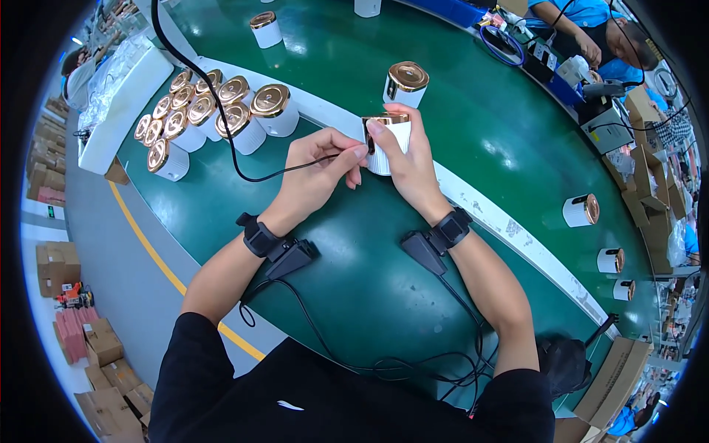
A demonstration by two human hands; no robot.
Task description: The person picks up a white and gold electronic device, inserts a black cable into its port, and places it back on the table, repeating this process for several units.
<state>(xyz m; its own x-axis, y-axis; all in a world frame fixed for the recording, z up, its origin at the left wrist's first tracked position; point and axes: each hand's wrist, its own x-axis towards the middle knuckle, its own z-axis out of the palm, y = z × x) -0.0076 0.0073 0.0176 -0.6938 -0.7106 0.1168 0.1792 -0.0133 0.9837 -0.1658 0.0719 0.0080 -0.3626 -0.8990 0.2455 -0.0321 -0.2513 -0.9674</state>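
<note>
1. Hands: while the right hand (410,159) wraps a held canister (379,164), thumb laid along its upper front, the left hand (321,166) pinches a black cord (255,179) near its end, thumb against forefinger.
2. Position: held canister, between the two hands, lid uppermost; whether its base touches anything below cannot be told.
3. Step, as judged: fitting the cord's end to the dark panel (370,140) on the canister's left side. The fingertips cover the join, so its seating cannot be told.
4. Good practice: grip close behind the cord's tip, line it up square to the panel, and press straight without twisting. The right hand should brace the body from the opposite side, with its thumb clear of the panel. Slack in the cord should prevent any sideways pull.
5. Held canister, materials: white body with fine vertical ribs, probably plastic; lid glossy, copper-gold, mirror-like.
6. Black cord: thin, smooth, flexible, hanging in a long curve left of the left hand.
7. Clustered canisters (278,120): beyond and left of the left hand, closely grouped, same white bodies and shiny round-cornered lids.
8. Standing canister (405,87): one, just beyond the right hand, gold lid uppermost.
9. Counter (362,258): beneath both hands, smooth, green, faintly reflective.
10. White strip (487,209): long, flat, scuffed, running rightward from beside the right hand.
</note>
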